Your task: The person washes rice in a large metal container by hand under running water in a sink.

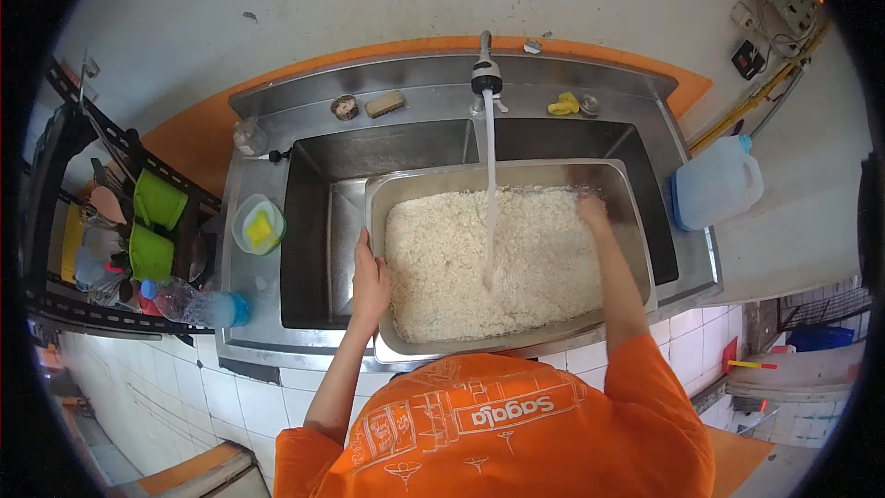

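Note:
A large rectangular metal pan [636, 249] rests across the top of the sink, filled with whitish rice [442, 258]. Water [490, 194] runs from the faucet [486, 74] into the middle of the rice. At the pan's left wall, my left hand [371, 284] grips the rim, fingers along the outer side. My right hand [593, 209] reaches into the rice near the pan's far right corner. Its fingertips are buried and blurred, so their pose is hidden.
The double-basin sink [309, 212] lies beneath the pan. On its left ledge are a green bowl [245, 221] with a yellow sponge and a plastic bottle [189, 302]. A brush [384, 104] and yellow cloth [563, 104] sit behind. A jug [719, 184] stands right.

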The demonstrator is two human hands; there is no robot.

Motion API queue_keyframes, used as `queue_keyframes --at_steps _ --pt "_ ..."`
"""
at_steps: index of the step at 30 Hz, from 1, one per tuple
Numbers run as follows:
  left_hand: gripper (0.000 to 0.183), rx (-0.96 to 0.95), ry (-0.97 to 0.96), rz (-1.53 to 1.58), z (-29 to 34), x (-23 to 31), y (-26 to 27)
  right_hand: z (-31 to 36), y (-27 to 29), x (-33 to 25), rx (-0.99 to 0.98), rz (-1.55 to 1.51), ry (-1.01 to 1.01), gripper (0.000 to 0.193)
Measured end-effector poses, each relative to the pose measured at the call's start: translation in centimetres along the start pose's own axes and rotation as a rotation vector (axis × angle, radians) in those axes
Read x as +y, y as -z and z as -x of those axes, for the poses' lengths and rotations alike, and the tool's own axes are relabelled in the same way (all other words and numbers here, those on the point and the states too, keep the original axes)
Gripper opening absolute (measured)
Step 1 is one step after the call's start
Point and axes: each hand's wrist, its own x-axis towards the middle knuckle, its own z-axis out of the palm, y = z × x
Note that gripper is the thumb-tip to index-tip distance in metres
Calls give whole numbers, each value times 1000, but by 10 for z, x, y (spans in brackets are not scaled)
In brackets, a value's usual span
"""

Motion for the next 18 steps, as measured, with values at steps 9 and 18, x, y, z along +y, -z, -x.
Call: queue_keyframes --at_steps 9,18 --pt "52 35 12 -8 7 -16 0 158 3 -180 -295 -51 517 33" --pt "52 7 10 45 2 0 3 155 15 -59 -263 234 517 83"
